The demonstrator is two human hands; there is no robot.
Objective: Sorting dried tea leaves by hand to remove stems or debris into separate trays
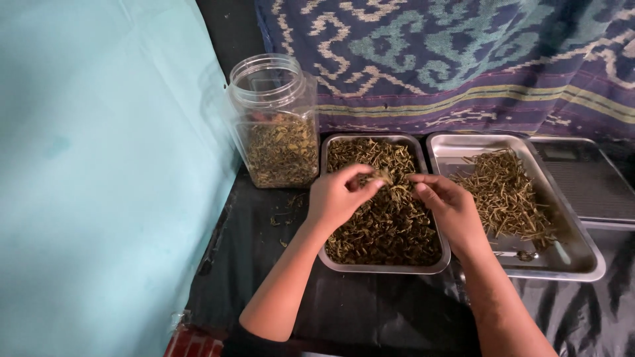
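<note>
Two bare hands meet over one metal tray of dried plant matter. Well left of the left hand (pixel 337 196) hangs a pale turquoise sheet (pixel 99 172), covering that whole side. Up and to the left of that hand stands a clear plastic jar (pixel 274 122), lid off, roughly half filled with greenish dried leaf; its open mouth within easy reach suggests it is there to take sorted material. A few loose crumbs (pixel 284 218) lie on the surface between jar and hand. The left hand is curled, thumb and fingertips pinched on a small tuft of dried sprigs (pixel 385 177) lifted just above the heap. Directly beneath both hands sits the left tray (pixel 385 268), heaped with brown-green stalks and leaf. The right hand (pixel 444 201) is likewise half closed, its fingertips pinching the same tuft from the other side, apparently so that the two hands can pull leaf from stem. Just right of the right hand lies a second tray (pixel 582 261) holding a thinner, paler pile of bare stems (pixel 506 192), kept apart from the mixed heap. Further right, a flat dark scale (pixel 585 178) touches that tray's edge. The work surface (pixel 370 311) is covered in creased black plastic. Beyond the hands, a blue patterned woven cloth (pixel 463 59) hangs as a backdrop.
</note>
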